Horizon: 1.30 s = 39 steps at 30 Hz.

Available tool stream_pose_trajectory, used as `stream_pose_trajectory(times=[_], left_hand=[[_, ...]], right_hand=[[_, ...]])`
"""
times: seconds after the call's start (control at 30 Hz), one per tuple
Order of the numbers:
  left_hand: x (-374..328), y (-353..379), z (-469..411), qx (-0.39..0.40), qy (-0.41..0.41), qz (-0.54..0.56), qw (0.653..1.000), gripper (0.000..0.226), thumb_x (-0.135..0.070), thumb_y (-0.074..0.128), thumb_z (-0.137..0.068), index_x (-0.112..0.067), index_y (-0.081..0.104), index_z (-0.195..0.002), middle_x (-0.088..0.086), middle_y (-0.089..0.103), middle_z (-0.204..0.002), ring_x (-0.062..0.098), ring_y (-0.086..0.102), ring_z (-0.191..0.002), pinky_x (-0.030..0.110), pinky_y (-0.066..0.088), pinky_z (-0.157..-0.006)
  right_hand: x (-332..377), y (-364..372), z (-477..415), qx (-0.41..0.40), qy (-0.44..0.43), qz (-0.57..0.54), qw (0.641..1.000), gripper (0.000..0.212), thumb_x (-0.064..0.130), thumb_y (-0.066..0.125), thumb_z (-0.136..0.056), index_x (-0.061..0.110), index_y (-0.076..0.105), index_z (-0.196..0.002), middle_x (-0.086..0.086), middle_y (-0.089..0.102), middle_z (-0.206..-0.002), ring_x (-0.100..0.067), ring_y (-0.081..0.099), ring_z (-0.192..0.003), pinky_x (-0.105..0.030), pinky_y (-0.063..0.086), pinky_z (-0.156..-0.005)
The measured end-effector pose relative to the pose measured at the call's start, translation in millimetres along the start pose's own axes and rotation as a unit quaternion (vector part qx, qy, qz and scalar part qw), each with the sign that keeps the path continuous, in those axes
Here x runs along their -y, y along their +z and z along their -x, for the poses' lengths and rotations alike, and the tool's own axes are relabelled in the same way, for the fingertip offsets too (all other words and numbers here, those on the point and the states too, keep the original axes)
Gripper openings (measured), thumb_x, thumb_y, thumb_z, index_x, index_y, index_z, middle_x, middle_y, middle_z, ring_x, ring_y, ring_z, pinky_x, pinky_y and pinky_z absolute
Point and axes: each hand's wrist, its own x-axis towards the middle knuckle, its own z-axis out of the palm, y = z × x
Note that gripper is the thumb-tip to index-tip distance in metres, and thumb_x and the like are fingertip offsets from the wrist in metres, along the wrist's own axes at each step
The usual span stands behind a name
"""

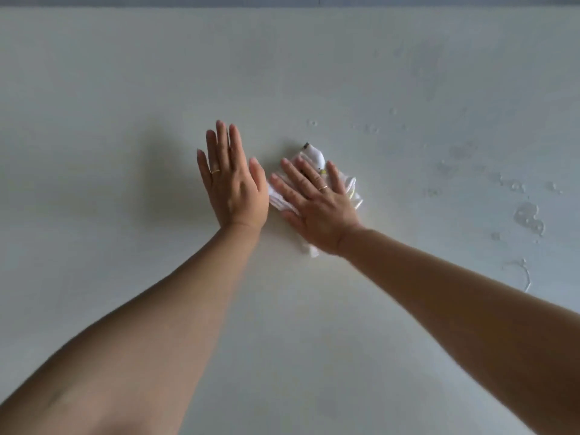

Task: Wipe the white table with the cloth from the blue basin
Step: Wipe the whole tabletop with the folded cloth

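The white table (125,89) fills nearly the whole view. A crumpled white cloth (314,155) with a small yellow and dark print lies near its middle. My right hand (317,208) presses flat on the cloth with fingers spread, covering most of it. My left hand (232,180) lies flat on the bare table just left of the cloth, fingers together, thumb close to the cloth's left edge and holding nothing. The blue basin is out of view.
Water drops and wet smears (528,216) dot the right part of the table, from the far right down to a curved streak (524,277). The table's far edge (282,7) meets a grey strip at the top.
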Motion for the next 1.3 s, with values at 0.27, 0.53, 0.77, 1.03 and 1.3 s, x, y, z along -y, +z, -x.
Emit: stream_pose_trajectory(times=[0.27, 0.53, 0.77, 1.03, 1.3], left_hand=[[3, 21, -10, 0.053, -0.003, -0.037, 0.998, 0.056, -0.03, 0.031, -0.096, -0.009, 0.026, -0.147, 0.009, 0.021, -0.157, 0.027, 0.017, -0.145, 0.043, 0.01, -0.116], [1, 18, -11, 0.046, -0.017, -0.018, 0.999, 0.056, -0.024, 0.028, -0.091, -0.007, 0.034, -0.144, 0.009, 0.029, -0.154, 0.027, 0.024, -0.143, 0.045, 0.018, -0.115], [1, 19, -11, 0.067, -0.016, -0.031, 0.997, 0.057, -0.02, 0.039, -0.09, -0.006, 0.031, -0.145, 0.009, 0.026, -0.155, 0.027, 0.021, -0.144, 0.044, 0.017, -0.116], [-2, 16, -12, 0.072, -0.015, -0.027, 0.997, 0.056, -0.02, 0.046, -0.09, -0.004, 0.037, -0.142, 0.011, 0.03, -0.153, 0.029, 0.025, -0.143, 0.045, 0.02, -0.116], [-3, 15, -14, 0.084, -0.023, -0.047, 0.995, 0.059, -0.022, 0.037, -0.088, -0.007, 0.034, -0.145, 0.009, 0.029, -0.154, 0.027, 0.025, -0.142, 0.044, 0.019, -0.115]], right_hand=[[-82, -12, -40, -0.049, 0.418, -0.071, 0.904, 0.058, 0.043, 0.028, -0.095, 0.033, 0.011, -0.15, 0.002, 0.003, -0.16, -0.016, -0.003, -0.146, -0.055, -0.008, -0.113], [-28, -8, -51, -0.002, 0.016, 0.005, 1.0, 0.054, 0.045, 0.023, -0.095, 0.031, 0.026, -0.147, 0.0, 0.023, -0.156, -0.023, 0.018, -0.145, -0.054, 0.005, -0.114], [-64, -15, -105, -0.054, 0.396, -0.085, 0.913, 0.058, 0.039, 0.03, -0.095, 0.033, 0.011, -0.15, 0.003, 0.003, -0.16, -0.017, -0.002, -0.147, -0.054, -0.01, -0.112], [-44, -19, -118, 0.012, 0.003, 0.008, 1.0, 0.057, 0.047, 0.029, -0.096, 0.032, 0.017, -0.149, 0.002, 0.012, -0.159, -0.021, 0.008, -0.147, -0.053, -0.002, -0.113], [-71, -24, -170, -0.059, 0.418, -0.09, 0.902, 0.06, 0.042, 0.029, -0.094, 0.03, 0.011, -0.15, 0.0, 0.002, -0.16, -0.021, -0.004, -0.147, -0.058, -0.01, -0.11]])
